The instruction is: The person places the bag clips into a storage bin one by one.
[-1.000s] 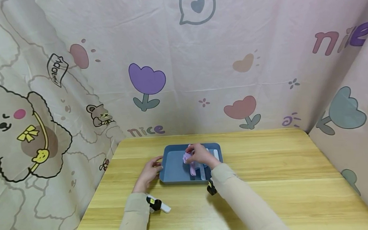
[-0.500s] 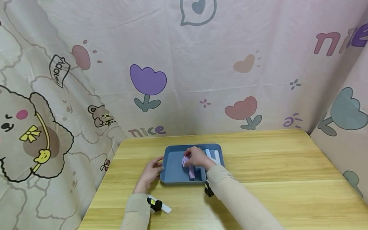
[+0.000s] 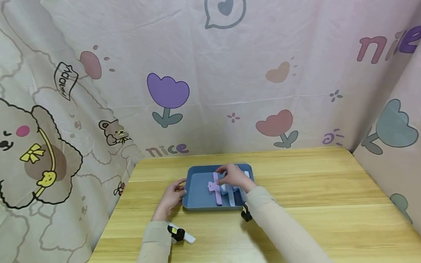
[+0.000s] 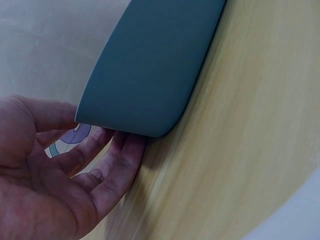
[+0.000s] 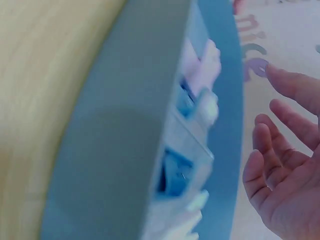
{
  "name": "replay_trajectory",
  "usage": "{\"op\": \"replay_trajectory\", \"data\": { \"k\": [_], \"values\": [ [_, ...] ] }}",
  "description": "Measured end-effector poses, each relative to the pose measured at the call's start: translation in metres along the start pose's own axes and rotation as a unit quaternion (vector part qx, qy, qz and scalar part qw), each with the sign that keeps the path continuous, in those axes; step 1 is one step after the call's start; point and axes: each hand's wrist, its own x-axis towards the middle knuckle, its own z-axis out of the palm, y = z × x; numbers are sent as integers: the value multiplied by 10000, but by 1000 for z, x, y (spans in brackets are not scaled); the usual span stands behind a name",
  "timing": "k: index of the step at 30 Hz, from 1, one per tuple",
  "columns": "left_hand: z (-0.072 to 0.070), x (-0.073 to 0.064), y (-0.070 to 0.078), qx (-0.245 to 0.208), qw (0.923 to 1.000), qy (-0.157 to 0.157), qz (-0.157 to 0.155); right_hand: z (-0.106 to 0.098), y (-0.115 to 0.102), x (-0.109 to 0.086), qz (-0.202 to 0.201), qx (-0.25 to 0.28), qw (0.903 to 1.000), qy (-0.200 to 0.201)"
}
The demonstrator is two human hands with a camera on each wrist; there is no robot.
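Note:
A blue-grey tray lies on the table, holding several long strips with shaped pieces on them. My left hand rests at its left end; in the left wrist view the fingers touch the outer wall and the thumb side is at the rim. Over the tray's right half hovers my right hand, holding nothing, its fingers loosely bent in the right wrist view. Just left of it, a lilac strip with a small animal-like piece lies lengthwise. Beside that is a light-blue strip; more pale strips are partly hidden by the hand.
A white strip lies on the wooden table by the left wrist, partly covered by the black wrist camera. A printed curtain hangs behind the table and along both sides.
My right hand has let go of the lilac strip, which now lies in the tray, and has shifted slightly to the right. The left hand has stayed at the tray's left end.

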Motion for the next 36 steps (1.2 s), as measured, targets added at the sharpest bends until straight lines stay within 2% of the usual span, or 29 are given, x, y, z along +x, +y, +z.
{"op": "replay_trajectory", "data": {
  "k": [8,16,23,29,36],
  "values": [
    [0,3,-4,-33,10000,17,11,-25,15,-21,-109,487,9976,476],
    [0,2,-3,-3,10000,23,4,-42,24,-45,124,868,9919,924],
    [1,2,-1,8,10000,7,13,-49,45,-57,361,1072,9849,1309],
    [1,2,-1,45,10000,5,7,-51,61,-65,551,1308,9798,1407],
    [0,1,-2,48,10000,11,9,-48,76,-71,480,1758,9743,1325]
  ]
}}
